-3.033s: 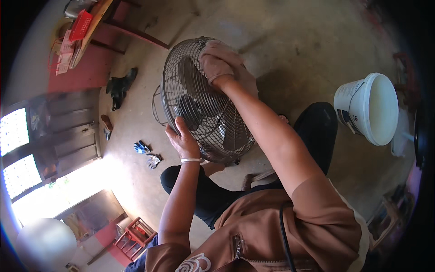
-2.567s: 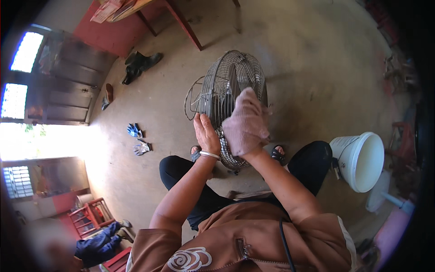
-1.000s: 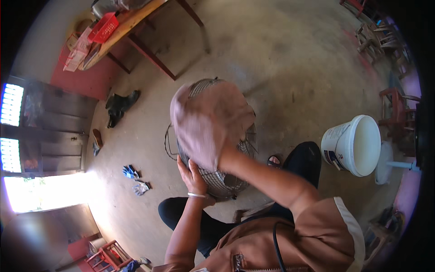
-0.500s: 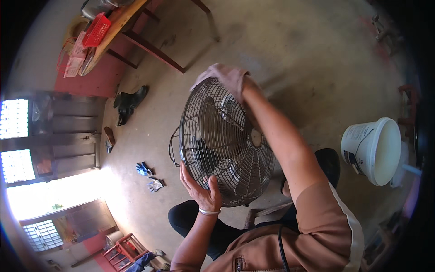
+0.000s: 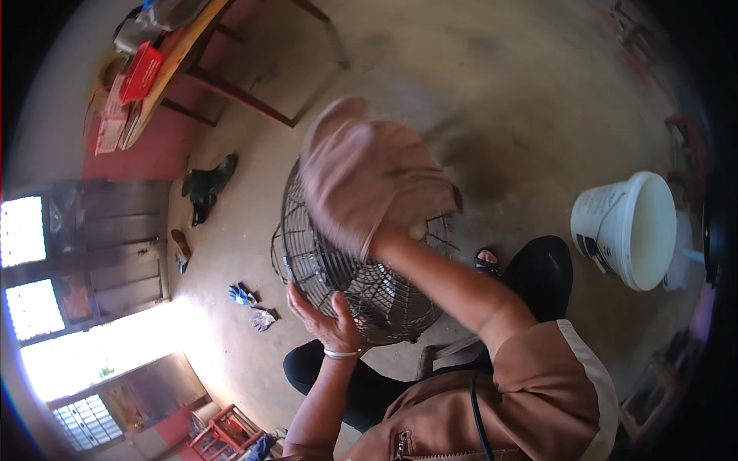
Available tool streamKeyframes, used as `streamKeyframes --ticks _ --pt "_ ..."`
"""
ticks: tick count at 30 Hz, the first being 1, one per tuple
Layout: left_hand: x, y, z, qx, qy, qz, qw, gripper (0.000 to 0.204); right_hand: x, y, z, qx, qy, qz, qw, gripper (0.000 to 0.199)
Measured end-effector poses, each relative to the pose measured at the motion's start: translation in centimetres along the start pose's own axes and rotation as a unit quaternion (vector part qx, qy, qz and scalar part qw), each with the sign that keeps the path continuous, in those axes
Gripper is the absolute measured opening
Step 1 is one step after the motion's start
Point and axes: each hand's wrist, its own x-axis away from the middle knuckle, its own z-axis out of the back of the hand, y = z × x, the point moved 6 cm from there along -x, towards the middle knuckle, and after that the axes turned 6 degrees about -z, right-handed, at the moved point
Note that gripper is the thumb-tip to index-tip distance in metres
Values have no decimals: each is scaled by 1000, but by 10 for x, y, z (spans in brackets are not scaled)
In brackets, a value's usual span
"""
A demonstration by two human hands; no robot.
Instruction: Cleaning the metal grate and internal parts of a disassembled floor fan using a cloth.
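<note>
A metal fan (image 5: 384, 307) with a round wire cage and dark blades stands tilted between my knees. My left hand (image 5: 332, 326) holds the cage's rim at the lower left, fingers behind it and thumb up along the front. A pinkish-brown cloth (image 5: 369, 177), blurred by motion, hangs over my right hand (image 5: 388, 243) and covers its fingers. Hand and cloth are in front of the cage's upper part, hiding much of the grille and blades. Whether the cloth presses on the wires here is unclear.
At right stands a white bucket (image 5: 615, 230). Gloves (image 5: 252, 305) and dark boots (image 5: 207, 184) lie on the floor at left. A wooden table (image 5: 181, 69) bearing a red basket (image 5: 141, 71) is at upper left, a red chair (image 5: 229, 434) at lower left.
My right hand has swept the cloth from the cage's top rim down and left across its front. My left hand keeps its hold on the rim. The whole view has shifted slightly.
</note>
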Motion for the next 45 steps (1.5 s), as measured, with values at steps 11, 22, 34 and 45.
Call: streamKeyframes --ticks 11,22,34,45 --pt "3 3 -3 -11 -24 -6 1000 92 1 -39 -144 -680 -79 -77 725 38" --pt "4 56 -11 -52 -16 -53 997 88 215 -99 -286 -194 -267 -145 933 22" --pt "8 43 -11 -73 3 -51 996 86 72 27 -77 -469 -17 -125 874 23" --pt "11 71 -50 -17 4 -66 998 82 236 -42 -241 -46 -219 -287 931 28"
